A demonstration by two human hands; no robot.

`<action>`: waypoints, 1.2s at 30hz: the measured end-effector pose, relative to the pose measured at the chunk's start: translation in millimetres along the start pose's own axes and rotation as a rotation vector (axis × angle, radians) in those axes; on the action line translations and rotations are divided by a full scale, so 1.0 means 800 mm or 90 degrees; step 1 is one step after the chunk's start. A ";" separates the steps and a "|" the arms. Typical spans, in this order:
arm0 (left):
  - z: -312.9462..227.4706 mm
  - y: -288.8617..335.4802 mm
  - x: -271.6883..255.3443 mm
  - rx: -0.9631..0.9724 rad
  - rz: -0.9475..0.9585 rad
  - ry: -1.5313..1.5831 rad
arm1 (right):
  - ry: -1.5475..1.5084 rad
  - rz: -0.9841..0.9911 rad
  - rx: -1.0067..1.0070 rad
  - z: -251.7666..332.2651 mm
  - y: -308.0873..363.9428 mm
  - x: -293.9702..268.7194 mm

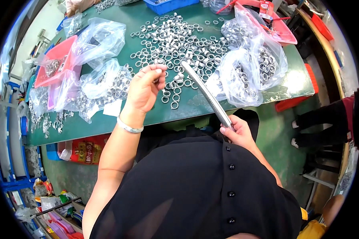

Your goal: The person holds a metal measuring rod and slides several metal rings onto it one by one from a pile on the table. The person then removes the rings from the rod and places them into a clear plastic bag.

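My left hand [145, 89], with a pale bangle on its wrist, is raised over the near left side of a pile of silver metal rings [175, 44]. Its thumb and fingertips are pinched together, and whatever may be between them is too small to make out. My right hand [240, 130] grips the lower end of a long, narrow grey ring mandrel [205, 93], close to my body at the table's near edge. The mandrel slants away to the upper left, its tip over the near part of the rings. No ring shows on it.
Clear plastic bags of rings [243, 75] lie at right, more bags [103, 81] at left on the green table [147, 121]. Pink trays [56, 67] and a blue tray [169, 6] stand around the pile. Someone in dark trousers [321, 123] stands at far right.
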State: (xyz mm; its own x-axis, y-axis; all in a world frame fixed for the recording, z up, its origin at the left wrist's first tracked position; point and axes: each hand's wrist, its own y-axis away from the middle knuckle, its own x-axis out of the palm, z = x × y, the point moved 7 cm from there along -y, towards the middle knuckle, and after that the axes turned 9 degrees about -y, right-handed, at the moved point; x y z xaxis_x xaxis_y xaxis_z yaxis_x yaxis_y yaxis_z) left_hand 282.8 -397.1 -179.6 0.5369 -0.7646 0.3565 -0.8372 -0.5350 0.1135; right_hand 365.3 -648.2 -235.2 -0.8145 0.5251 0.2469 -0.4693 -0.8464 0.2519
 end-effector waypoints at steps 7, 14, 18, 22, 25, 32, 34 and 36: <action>0.006 0.016 -0.001 -0.024 -0.036 -0.327 | 0.026 -0.009 -0.017 -0.004 0.001 -0.009; -0.001 0.009 -0.017 0.006 -0.042 -0.555 | 0.002 -0.010 -0.013 -0.003 -0.001 -0.008; -0.002 0.006 0.009 0.067 -0.032 -0.901 | 0.018 -0.008 -0.015 -0.002 -0.001 -0.007; 0.002 0.003 0.039 0.193 0.059 -1.032 | 0.024 -0.015 -0.003 -0.003 -0.002 -0.008; 0.003 0.003 0.058 0.249 0.165 -1.038 | 0.025 -0.021 -0.022 -0.004 -0.001 -0.012; -0.021 -0.023 -0.008 0.116 -0.089 -0.893 | -0.014 -0.035 -0.001 -0.005 -0.002 -0.012; -0.038 -0.022 -0.021 0.188 -0.137 -0.909 | -0.020 -0.033 -0.002 -0.006 -0.003 -0.012; -0.047 -0.023 -0.050 0.159 -0.200 -0.874 | -0.024 -0.033 0.000 -0.006 -0.003 -0.011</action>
State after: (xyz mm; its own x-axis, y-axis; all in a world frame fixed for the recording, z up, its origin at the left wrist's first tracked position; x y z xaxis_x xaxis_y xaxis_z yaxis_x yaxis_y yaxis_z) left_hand 272.4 -342.9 -160.9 0.4873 -0.2637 -0.8324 -0.7047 -0.6817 -0.1966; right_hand 371.9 -650.8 -242.7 -0.7758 0.5709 0.2685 -0.5105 -0.8182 0.2647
